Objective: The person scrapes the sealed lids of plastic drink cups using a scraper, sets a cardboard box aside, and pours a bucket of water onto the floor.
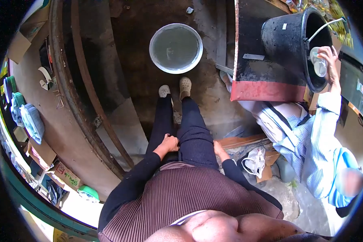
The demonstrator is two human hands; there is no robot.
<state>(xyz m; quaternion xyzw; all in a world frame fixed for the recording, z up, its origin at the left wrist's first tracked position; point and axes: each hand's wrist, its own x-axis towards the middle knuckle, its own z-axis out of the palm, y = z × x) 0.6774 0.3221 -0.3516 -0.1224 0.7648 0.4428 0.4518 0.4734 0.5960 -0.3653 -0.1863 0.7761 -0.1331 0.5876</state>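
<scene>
My left hand (170,144) rests against my dark trousers (197,139) between the thighs. Its fingers are curled inward, and whatever they may grip is hidden. Beside the outer side of my right thigh is my right hand (219,149), partly covered by the leg, so its fingers do not show clearly. In front of my light clogs (185,86) a round metal basin (201,52) stands on the wet floor, filled with greyish liquid. Neither hand touches it.
At the right, another person in a striped shirt (320,133) holds clear plastic cups (319,62) at the mouth of a tilted black bucket (282,38). It lies on a red-edged dark table (268,90). A wooden beam (90,76) runs along the left. Cardboard boxes (64,175) stand farther left.
</scene>
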